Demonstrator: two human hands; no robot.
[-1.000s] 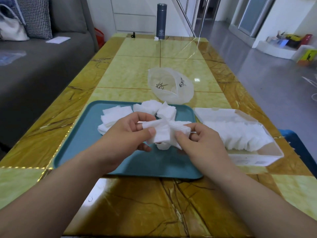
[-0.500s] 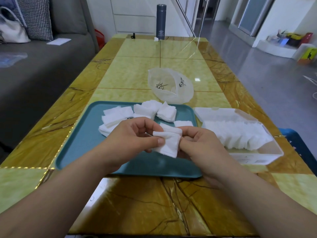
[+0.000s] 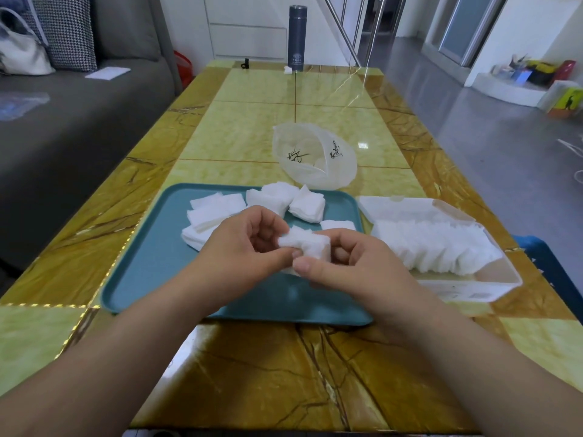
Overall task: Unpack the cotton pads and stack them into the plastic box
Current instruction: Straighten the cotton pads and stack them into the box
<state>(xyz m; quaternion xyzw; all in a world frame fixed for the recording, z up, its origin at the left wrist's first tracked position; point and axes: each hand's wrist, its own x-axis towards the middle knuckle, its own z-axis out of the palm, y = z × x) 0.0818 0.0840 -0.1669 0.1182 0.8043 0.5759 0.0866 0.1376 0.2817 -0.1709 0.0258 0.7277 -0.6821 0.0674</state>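
Above the bare tray (image 3: 151, 272) front, left hand (image 3: 239, 253) and right hand (image 3: 356, 272) pinch seemingly several cotton pads (image 3: 303, 243).

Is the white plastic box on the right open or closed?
Open. The box has its lid lying flat behind it, and the cotton pads inside are uncovered.

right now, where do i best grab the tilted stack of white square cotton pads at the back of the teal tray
Probably the stack of cotton pads by its right edge, thumb on top, fingers beneath: that side is free, while its left meets another pile.
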